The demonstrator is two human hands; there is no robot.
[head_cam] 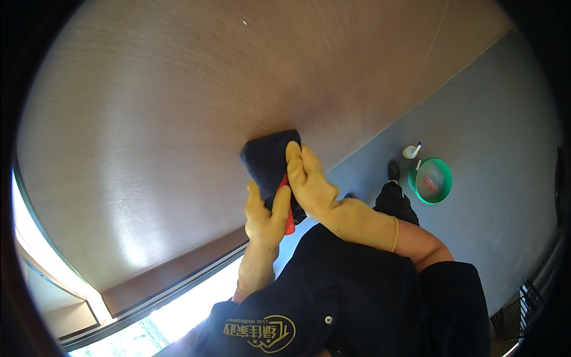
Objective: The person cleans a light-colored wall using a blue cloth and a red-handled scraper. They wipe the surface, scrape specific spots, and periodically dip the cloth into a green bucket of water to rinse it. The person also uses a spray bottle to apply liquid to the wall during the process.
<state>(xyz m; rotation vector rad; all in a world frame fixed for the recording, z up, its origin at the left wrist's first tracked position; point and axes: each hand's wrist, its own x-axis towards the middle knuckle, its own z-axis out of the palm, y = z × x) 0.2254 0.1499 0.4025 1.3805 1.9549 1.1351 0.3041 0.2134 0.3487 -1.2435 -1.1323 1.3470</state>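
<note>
A dark cloth (268,156) lies against a brown wood-grain panel, folded or wrapped at one end of a red and black object (291,221), perhaps a tool. My left hand (265,216), in a yellow rubber glove, grips the lower part of the cloth, its thumb by the red part. From the other side my right hand (312,183), gloved the same way, holds the right edge of the cloth and the top of the red part. What the cloth covers is hidden.
The brown panel (187,98) fills the upper left. On the grey floor (490,134) stand a green bucket (447,183) with cloudy liquid and something red inside, and a spray bottle (409,152). A bright window (196,299) is at lower left, a black rack (513,317) at lower right.
</note>
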